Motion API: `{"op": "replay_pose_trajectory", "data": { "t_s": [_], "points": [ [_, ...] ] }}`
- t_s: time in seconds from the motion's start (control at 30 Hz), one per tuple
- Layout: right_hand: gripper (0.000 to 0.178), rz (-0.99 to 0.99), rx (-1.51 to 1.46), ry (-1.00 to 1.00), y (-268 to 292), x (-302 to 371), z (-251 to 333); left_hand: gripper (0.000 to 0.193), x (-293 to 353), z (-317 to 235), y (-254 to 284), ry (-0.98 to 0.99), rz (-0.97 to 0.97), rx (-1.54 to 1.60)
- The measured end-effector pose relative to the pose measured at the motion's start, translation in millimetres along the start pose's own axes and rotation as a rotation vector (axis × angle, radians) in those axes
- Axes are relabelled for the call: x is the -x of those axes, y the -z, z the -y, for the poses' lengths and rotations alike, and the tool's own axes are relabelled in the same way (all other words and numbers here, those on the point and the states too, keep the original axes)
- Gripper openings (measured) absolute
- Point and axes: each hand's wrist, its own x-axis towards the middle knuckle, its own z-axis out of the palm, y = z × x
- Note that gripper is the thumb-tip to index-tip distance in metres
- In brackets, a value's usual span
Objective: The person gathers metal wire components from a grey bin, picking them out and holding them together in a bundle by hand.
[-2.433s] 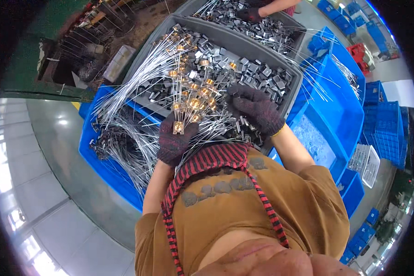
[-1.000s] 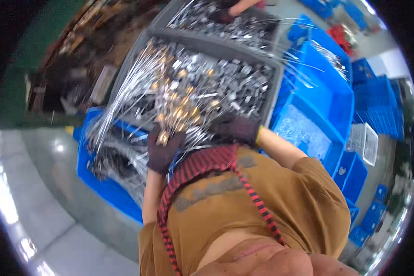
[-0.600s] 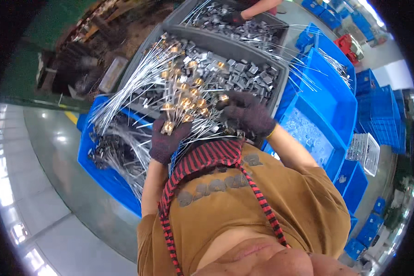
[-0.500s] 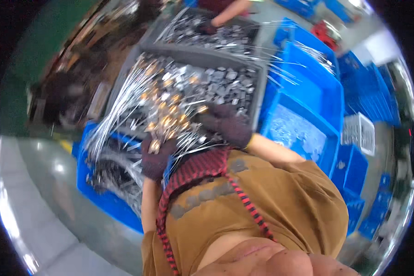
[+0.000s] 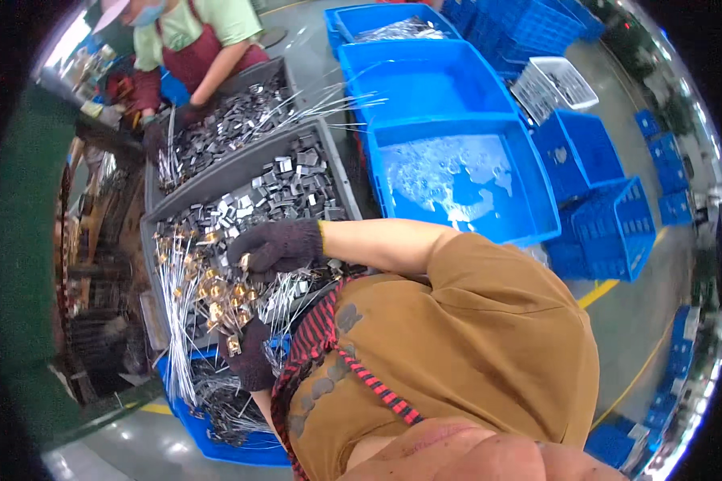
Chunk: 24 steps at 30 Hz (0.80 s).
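Observation:
My left hand [image 5: 250, 354], in a dark knitted glove, is closed round a bunch of thin metal rods with gold-coloured ends [image 5: 221, 309]. Just above it, my right hand [image 5: 279, 247], gloved alike, is curled with a gold-coloured metal piece [image 5: 245, 260] at its fingertips. Both hands are at the near side of a grey crate [image 5: 333, 172] holding small silver and dark metal pieces [image 5: 293, 180]. Long silver rods [image 5: 172, 313] lie along the crate's left side, their lower ends hanging over its edge. The right palm is hidden.
A co-worker's gloved hands [image 5: 191, 115] work in a second grey crate [image 5: 154, 192] beyond mine. On the right stand blue tubs, one with water and foam [image 5: 449, 176]. A blue bin [image 5: 253, 455] with dark wiry parts sits below my left hand. A white basket [image 5: 582, 100] stands farther right.
My view has turned, so the crates now appear farther left and the co-worker shows more fully. The right hand has moved over the pieces, above the gold-coloured ends; the left still holds the bunch.

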Motion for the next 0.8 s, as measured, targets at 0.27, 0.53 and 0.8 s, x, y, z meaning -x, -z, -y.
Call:
{"op": "replay_pose_trajectory", "data": {
  "t_s": [0.27,0.53,0.8],
  "points": [
    [0.037,0.039,0.131,0.103,15.6,-6.8,-5.7,0.046,-19.4,-10.2,-31.9,0.005,0.245,-0.006],
    [0.025,-0.256,1.076,0.483,45.9,1.1,-35.8,0.046,-35.8,-27.1,-79.8,-0.007,0.322,0.041],
    [0.037,-0.16,1.527,0.269,29.1,-4.0,4.4,0.046,-17.0,-39.8,-48.8,0.051,0.194,0.028]
  ]
}}
